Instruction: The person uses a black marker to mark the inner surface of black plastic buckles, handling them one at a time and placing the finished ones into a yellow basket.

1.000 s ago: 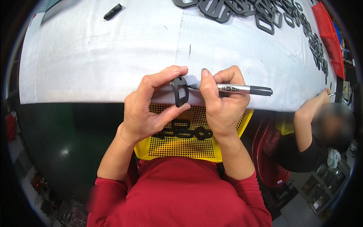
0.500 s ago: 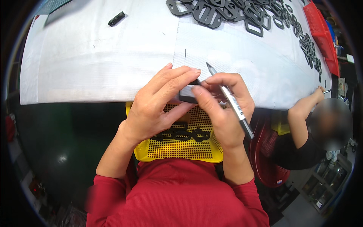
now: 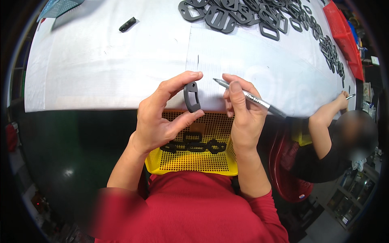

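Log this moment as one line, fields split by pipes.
left hand: holding black looped part | right hand: holding silver marker with dark ends, clear of part | yellow perforated plastic basket: black slotted parts inside

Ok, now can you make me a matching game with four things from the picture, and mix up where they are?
Things:
1. silver marker
2. black piece nearest the marker's tip
3. big yellow basket
4. red basket

Places:
A. by the right side of the white table
B. held in the left hand
C. just below the table's near edge in the picture
D. held in the right hand

Right pairs: 1-D, 2-B, 3-C, 4-A.
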Demonstrator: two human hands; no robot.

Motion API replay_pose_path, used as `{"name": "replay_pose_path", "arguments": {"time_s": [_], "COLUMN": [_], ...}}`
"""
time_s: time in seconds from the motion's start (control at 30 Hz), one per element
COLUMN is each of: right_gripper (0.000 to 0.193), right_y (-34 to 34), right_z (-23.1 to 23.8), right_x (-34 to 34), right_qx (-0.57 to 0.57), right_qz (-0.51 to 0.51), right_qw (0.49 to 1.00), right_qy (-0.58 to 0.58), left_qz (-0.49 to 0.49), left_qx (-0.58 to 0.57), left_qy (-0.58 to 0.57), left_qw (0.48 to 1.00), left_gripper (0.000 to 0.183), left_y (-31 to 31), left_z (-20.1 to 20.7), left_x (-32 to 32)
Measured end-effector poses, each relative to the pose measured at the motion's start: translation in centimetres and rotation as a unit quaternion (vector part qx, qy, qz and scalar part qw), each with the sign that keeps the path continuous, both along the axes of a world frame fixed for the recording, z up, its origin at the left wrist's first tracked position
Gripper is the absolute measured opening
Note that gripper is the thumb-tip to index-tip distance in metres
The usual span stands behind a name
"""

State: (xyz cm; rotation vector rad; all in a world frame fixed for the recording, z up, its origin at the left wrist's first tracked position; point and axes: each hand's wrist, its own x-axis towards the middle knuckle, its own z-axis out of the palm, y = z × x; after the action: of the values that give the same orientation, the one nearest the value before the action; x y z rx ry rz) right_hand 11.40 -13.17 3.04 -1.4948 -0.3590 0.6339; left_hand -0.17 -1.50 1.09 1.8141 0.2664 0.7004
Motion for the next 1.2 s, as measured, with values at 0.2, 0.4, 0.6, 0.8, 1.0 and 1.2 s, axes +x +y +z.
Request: {"name": "replay_pose_path", "arguments": {"time_s": [0.2,0.4,0.6,0.8,1.0,1.2], "right_gripper": [0.02,0.022,0.023,0.024,0.024,0.024], "right_y": [1.1,1.8,1.6,1.7,1.8,1.8], "right_z": [-0.7,-1.4,-1.8,-1.7,-1.8,-1.7], "right_x": [-0.4,-0.6,-0.5,-0.6,-0.5,-0.7], "right_qx": [-0.014,0.006,0.025,0.014,0.009,0.004], "right_qz": [-0.003,0.01,0.028,0.042,0.047,0.05], "right_qw": [0.996,0.981,0.985,0.984,0.981,0.982], "right_qy": [-0.089,-0.194,-0.169,-0.173,-0.186,-0.182], "left_qz": [0.011,-0.023,-0.048,-0.052,-0.049,-0.043], "left_qx": [-0.063,-0.038,-0.043,-0.024,-0.011,-0.001], "left_qy": [-0.006,-0.006,-0.065,-0.079,-0.08,-0.079], "left_qw": [0.998,0.999,0.996,0.995,0.996,0.996], "left_gripper": [0.055,0.053,0.052,0.051,0.052,0.052], "left_y": [-0.5,0.1,0.2,0.3,0.3,0.3], "left_z": [-1.4,-1.9,-2.3,-2.6,-2.6,-2.7], "left_x": [-0.1,-0.5,-0.2,-0.1,-0.1,-0.1]}}
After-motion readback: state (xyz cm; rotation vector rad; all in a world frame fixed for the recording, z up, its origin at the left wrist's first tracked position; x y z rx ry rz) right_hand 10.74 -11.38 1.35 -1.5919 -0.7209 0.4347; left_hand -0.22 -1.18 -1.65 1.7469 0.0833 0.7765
